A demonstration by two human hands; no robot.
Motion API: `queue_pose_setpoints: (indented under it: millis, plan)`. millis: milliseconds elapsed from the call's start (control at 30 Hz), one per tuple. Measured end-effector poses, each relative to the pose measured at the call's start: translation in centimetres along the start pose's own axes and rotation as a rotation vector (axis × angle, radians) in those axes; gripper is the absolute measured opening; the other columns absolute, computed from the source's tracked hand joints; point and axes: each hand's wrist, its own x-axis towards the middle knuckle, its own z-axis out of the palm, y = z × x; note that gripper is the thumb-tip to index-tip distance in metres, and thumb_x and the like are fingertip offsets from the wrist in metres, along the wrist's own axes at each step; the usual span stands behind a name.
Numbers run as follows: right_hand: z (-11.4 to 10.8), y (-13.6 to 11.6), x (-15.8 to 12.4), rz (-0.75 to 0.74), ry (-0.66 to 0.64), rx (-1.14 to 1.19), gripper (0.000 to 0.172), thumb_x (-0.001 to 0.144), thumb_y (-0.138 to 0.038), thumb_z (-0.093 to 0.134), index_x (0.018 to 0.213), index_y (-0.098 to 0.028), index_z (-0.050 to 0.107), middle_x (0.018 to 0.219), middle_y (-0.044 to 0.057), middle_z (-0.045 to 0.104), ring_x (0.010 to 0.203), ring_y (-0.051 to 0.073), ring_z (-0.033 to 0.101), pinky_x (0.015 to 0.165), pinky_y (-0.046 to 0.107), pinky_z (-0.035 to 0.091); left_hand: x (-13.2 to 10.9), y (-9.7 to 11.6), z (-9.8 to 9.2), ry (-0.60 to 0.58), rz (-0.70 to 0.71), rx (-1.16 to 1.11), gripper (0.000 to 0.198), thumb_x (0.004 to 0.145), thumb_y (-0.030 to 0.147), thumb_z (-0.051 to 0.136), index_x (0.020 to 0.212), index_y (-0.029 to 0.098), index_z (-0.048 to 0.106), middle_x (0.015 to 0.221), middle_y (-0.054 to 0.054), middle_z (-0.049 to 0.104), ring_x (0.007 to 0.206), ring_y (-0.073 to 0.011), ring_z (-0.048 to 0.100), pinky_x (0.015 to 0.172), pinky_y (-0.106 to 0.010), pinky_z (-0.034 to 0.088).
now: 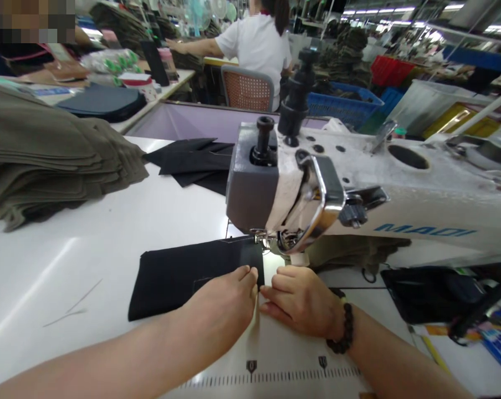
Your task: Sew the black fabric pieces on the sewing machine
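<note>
A folded piece of black fabric lies flat on the white sewing table, its right edge close to the presser foot of the sewing machine. My left hand rests on the fabric's near right corner, with thumb and fingers pinched on the edge. Just right of it, my right hand has curled fingers, the tips at the same fabric edge below the needle area. A dark bead bracelet circles my right wrist. Both hands' fingertips partly hide the fabric corner.
A thick stack of olive fabric pieces stands at the left. More black pieces lie behind the machine head. Loose threads are on the table. A black tray sits at the right. A co-worker in white sits ahead.
</note>
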Motion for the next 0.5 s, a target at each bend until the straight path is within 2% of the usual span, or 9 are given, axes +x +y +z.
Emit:
queue_pose_setpoints:
  millis: [200,400,500]
  plan:
    - [0.2,0.1,0.1,0.102,-0.017,-0.044,0.033,0.090,-0.030,0.038,0.076,-0.014,0.063,0.061,0.002,0.054,0.056,0.015,0.044,0.051,0.028,0.029,0.1,-0.9,-0.5,-0.028,-0.010,0.054,0.021,0.076,0.002,0.045,0.081,0.011,0.062,0.092,-0.009,0.063,0.094,-0.0195,0.054,0.086,-0.031,0.038]
    - [0.4,0.0,0.3,0.228,-0.045,-0.082,0.023,0.087,-0.026,0.044,0.090,-0.012,0.062,0.067,0.003,0.058,0.062,0.016,0.051,0.057,0.027,0.035,0.7,-2.3,-2.0,-0.074,-0.071,0.029,0.020,0.077,0.005,0.050,0.091,0.010,0.062,0.095,-0.009,0.062,0.095,-0.0191,0.054,0.082,-0.027,0.044]
    - [0.6,0.1,0.5,0.311,-0.091,-0.100,0.022,0.086,-0.026,0.047,0.098,-0.013,0.060,0.074,0.005,0.061,0.070,0.017,0.055,0.062,0.028,0.038,0.8,-2.9,-1.9,-0.036,-0.103,-0.014,0.022,0.077,0.004,0.050,0.096,0.008,0.060,0.097,-0.010,0.061,0.099,-0.0192,0.053,0.085,-0.026,0.044]
